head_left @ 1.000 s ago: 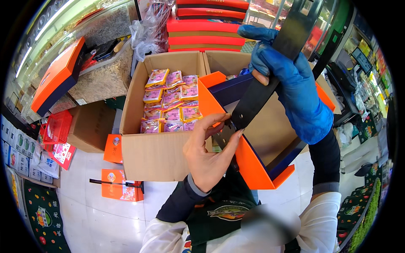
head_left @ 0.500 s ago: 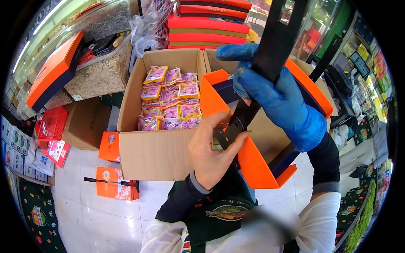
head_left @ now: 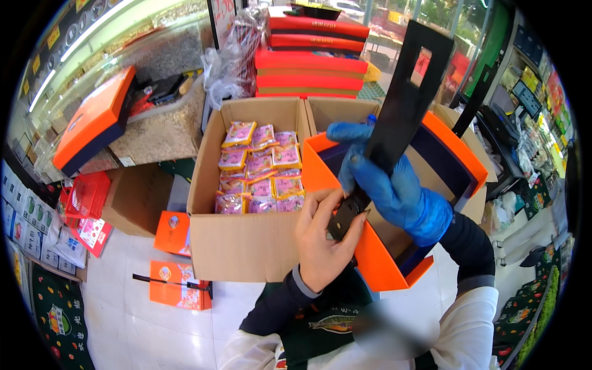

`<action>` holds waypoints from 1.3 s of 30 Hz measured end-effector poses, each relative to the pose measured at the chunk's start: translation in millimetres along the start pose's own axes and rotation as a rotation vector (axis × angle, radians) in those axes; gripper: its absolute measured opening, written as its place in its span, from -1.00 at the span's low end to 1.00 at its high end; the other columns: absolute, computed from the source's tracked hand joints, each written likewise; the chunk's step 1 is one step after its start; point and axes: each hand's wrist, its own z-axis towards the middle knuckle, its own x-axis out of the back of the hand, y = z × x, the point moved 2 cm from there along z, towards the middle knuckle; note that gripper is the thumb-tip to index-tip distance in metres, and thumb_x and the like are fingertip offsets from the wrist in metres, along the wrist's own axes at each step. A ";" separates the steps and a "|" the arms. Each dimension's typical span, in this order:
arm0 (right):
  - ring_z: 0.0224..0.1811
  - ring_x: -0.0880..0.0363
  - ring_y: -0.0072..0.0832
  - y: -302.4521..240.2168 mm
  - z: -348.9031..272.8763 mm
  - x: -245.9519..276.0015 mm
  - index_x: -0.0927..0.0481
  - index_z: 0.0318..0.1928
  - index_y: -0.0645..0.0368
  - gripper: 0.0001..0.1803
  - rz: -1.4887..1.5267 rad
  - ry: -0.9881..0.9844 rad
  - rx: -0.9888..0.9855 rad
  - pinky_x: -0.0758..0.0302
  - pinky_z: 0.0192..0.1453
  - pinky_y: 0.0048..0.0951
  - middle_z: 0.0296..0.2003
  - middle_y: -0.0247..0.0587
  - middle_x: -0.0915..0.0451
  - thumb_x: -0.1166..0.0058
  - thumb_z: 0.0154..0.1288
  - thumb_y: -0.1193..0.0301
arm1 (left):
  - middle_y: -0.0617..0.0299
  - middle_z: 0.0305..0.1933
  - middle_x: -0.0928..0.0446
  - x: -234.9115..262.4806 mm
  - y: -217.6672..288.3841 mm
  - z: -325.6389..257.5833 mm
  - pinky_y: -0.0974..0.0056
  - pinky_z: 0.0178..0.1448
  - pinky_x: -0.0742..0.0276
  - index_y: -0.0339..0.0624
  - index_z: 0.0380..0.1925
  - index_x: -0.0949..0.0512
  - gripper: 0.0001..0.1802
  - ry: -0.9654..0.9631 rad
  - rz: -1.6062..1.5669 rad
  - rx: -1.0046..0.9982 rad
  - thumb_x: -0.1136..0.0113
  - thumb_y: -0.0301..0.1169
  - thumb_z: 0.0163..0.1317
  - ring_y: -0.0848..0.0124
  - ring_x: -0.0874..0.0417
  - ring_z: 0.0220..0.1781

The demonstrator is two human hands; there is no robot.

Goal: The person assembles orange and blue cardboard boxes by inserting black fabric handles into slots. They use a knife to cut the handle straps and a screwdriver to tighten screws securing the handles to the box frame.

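Note:
A long flat black strap (head_left: 408,92) with a rectangular slot near its upper end slants up in front of me. My bare left hand (head_left: 324,240) is closed on its lower end, thumb on one side and fingers on the other. Higher up, my right hand (head_left: 398,194), in a blue glove, wraps round the same strap. Below and behind the hands is an open orange box (head_left: 390,262) with dark blue inner walls. The lower strap end lies against the box's near left wall; whether it is fastened there is hidden by my fingers.
Left of the box, an open carton (head_left: 243,246) holds several pink and yellow packets (head_left: 262,163). Red boxes (head_left: 311,61) are stacked behind. Two orange boxes, one with a black strap (head_left: 179,285), lie on the floor. A red basket (head_left: 88,196) stands at the left.
The view has shifted, so the surroundings sit lower in the picture. Both hands keep hold of the strap, and the gloved hand is now closer to the bare one.

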 end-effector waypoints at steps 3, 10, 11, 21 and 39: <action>-0.44 -0.32 -0.68 -0.9 -2.7 0.7 -0.26 0.17 0.24 -0.58 0.045 -0.018 -0.039 -0.36 -0.25 -0.58 -0.47 -0.40 -0.35 0.12 0.33 0.42 | 0.10 -0.21 -0.43 2.0 2.7 2.2 0.36 -0.17 -0.43 -0.37 -0.12 -0.46 -0.51 -0.019 -0.003 0.030 -0.31 -0.65 -0.17 0.37 -0.49 -0.28; -0.35 -0.36 -0.57 4.7 -13.6 6.4 -0.14 0.24 0.22 -0.35 -0.168 -0.136 0.010 -0.38 -0.18 -0.48 -0.36 -0.30 -0.40 -0.11 0.20 0.38 | 0.07 -0.25 -0.44 0.2 5.3 3.7 0.32 -0.16 -0.43 -0.35 -0.16 -0.48 -0.55 -0.056 -0.014 0.111 -0.31 -0.59 -0.15 0.30 -0.49 -0.26; -0.32 -0.37 -0.52 3.6 -17.1 9.4 -0.14 0.24 0.23 -0.33 -0.261 -0.138 0.073 -0.38 -0.15 -0.46 -0.32 -0.26 -0.39 -0.13 0.18 0.37 | 0.07 -0.25 -0.44 2.1 5.4 4.0 0.32 -0.16 -0.43 -0.34 -0.15 -0.48 -0.55 -0.058 -0.005 0.107 -0.32 -0.58 -0.15 0.30 -0.49 -0.26; -0.01 -0.40 -0.17 -15.3 -41.9 59.0 -0.07 0.27 0.19 -0.25 -0.644 -0.314 -0.072 -0.36 0.07 -0.31 -0.01 -0.01 -0.36 -0.16 0.12 0.39 | 0.13 -0.19 -0.44 -16.6 1.6 13.7 0.37 -0.15 -0.51 -0.32 -0.12 -0.48 -0.55 -0.127 0.017 0.119 -0.34 -0.61 -0.10 0.41 -0.53 -0.22; 0.20 -0.24 -0.07 114.5 336.1 223.3 -0.21 0.21 0.14 -0.38 -1.096 0.277 0.215 -0.23 0.26 -0.29 0.15 0.08 -0.27 0.02 0.07 0.58 | 0.14 -0.22 -0.47 73.0 -39.7 10.2 0.30 -0.04 -0.50 -0.35 0.09 -0.31 -0.55 -0.068 -0.167 0.358 -0.08 -0.56 0.16 0.38 -0.56 -0.19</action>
